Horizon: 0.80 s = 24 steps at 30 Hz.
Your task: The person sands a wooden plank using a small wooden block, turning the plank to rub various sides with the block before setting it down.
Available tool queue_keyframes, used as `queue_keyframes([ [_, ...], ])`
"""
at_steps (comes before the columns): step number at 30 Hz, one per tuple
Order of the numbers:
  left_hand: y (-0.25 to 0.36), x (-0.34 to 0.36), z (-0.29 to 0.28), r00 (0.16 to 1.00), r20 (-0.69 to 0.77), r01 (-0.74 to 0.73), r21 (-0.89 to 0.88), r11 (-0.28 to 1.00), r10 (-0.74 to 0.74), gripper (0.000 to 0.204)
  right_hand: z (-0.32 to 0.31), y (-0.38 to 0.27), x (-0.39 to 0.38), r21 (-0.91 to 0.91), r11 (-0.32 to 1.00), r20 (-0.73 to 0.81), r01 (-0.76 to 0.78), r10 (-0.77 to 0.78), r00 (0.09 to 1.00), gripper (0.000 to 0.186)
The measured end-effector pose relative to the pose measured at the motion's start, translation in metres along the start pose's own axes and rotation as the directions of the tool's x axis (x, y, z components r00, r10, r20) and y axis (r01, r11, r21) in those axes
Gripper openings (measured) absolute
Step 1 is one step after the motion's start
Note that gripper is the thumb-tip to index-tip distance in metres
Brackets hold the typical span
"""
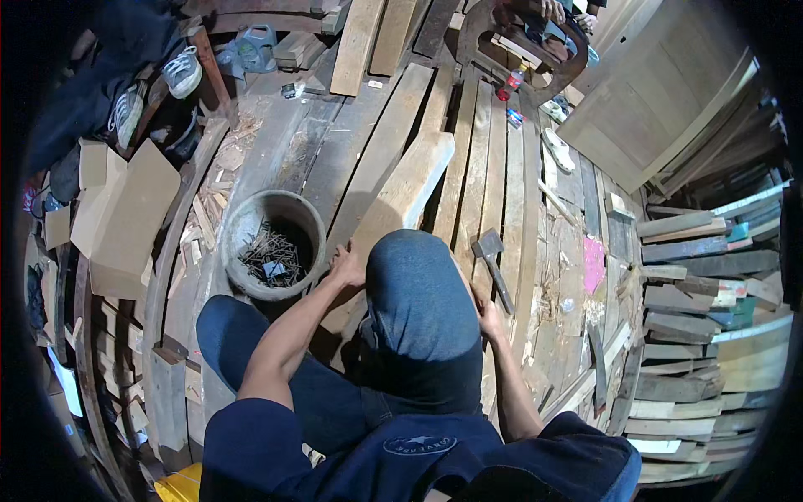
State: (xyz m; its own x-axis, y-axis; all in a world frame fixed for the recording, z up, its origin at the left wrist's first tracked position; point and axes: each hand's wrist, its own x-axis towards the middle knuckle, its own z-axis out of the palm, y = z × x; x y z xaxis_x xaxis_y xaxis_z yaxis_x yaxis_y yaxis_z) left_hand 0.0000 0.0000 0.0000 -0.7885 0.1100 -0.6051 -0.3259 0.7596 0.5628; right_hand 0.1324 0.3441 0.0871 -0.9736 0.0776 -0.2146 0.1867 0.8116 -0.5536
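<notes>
A wide, light wooden board (410, 182) with a rounded far end lies lengthwise beneath my raised denim-covered knee (418, 293). My left hand (346, 266) grips the board's left edge beside a grey bucket (297, 209) holding several dark nails (259, 251). On the other side of the knee, my right hand (487, 312) holds the board's right edge, its fingers partly hidden. Just right of that hand a hammer (500, 276) with a square metal head lies on the planks.
Cardboard (138, 209) and shoes (182, 75) lie at left. A red-liquid bottle (508, 84), white shoe (558, 152) and pink patch (594, 263) lie ahead-right. Another person's hands (554, 12) show beyond. A wooden door (644, 100) and stacked timber (682, 318) stand at right.
</notes>
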Motion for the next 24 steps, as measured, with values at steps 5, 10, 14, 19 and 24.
queue_keyframes([
  [5,-0.106,0.087,0.001,0.94,0.036,-0.284,-0.472,0.835,0.34,0.116,0.009,-0.047,0.017,-0.035,0.997,0.065,0.07,-0.068,0.996,0.052],
  [10,-0.063,0.064,-0.001,0.879,0.098,-0.431,-0.256,0.866,0.466,0.096,-0.017,-0.059,-0.001,-0.092,0.986,0.088,-0.136,0.144,0.986,0.046],
  [14,-0.021,0.026,-0.022,0.924,0.194,-0.21,-0.461,0.862,0.329,0.09,-0.009,-0.024,-0.001,-0.065,0.996,0.063,-0.067,0.071,0.996,0.047],
  [19,-0.033,0.012,-0.029,0.933,-0.36,-0.042,-0.121,0.992,-0.005,0.117,0.006,-0.031,0.011,0.012,1.0,0.037,0.027,-0.027,0.999,0.048],
  [24,-0.032,0.008,-0.021,0.901,-0.425,-0.109,-0.014,0.994,0.092,0.114,0.016,-0.013,0.02,0.136,0.978,-0.023,0.159,-0.157,0.987,0.048],
])
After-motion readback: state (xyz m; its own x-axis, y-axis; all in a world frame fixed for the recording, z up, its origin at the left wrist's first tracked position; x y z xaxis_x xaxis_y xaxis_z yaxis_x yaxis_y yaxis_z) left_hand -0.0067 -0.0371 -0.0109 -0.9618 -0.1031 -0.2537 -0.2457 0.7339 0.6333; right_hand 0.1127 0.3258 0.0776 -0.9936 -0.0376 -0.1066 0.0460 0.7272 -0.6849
